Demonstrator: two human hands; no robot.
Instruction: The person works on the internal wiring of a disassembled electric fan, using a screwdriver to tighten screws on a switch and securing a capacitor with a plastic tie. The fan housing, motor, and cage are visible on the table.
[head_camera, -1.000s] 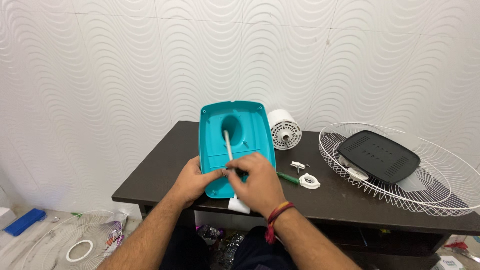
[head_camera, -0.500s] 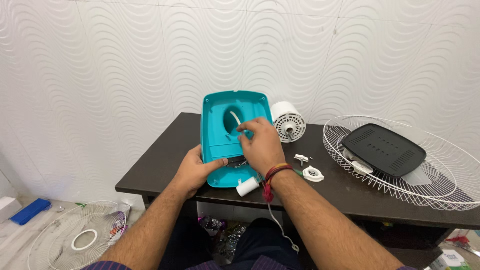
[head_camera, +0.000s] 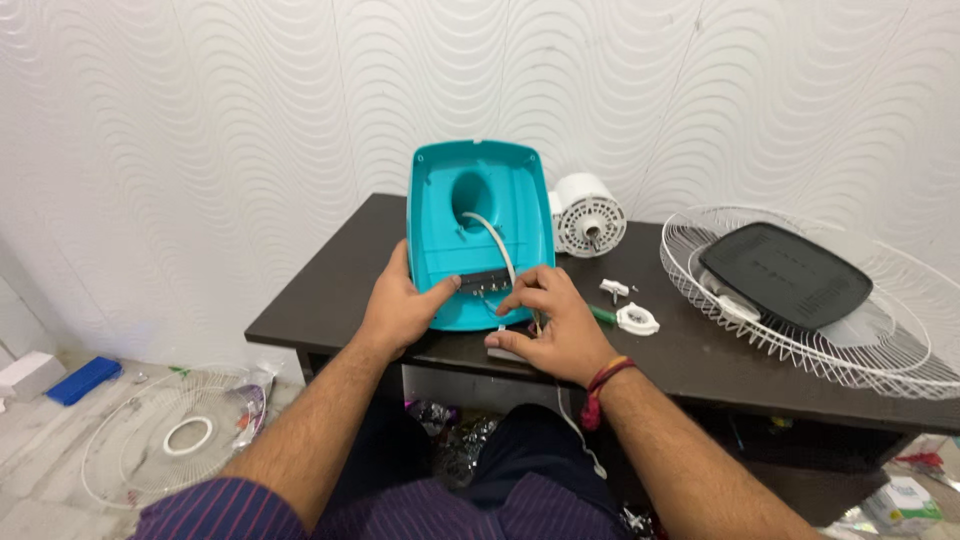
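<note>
- Head view: we brace a teal plastic fan base (head_camera: 478, 232), turned hollow side toward us, at the near edge of a dark table (head_camera: 320, 290); our left hand (head_camera: 400, 305) wraps its lower left rim, fingers closed on the shell, seemingly to keep it tilted and steady.
- Our right hand (head_camera: 550, 325) sits at the base's lower right corner, fingertips curled narrow over a dark switch strip (head_camera: 488, 284); we cannot tell whether they pinch anything.
- A white cable (head_camera: 497, 240) runs from the base's round opening down to that strip.
- The shell looks glossy, with rounded corners.
- Beside it stand a white fan motor (head_camera: 587, 214), small white parts (head_camera: 636, 319) and a wire fan guard (head_camera: 800, 320) cradling a dark flat device (head_camera: 785, 275); another guard (head_camera: 165, 440) lies on the floor.
</note>
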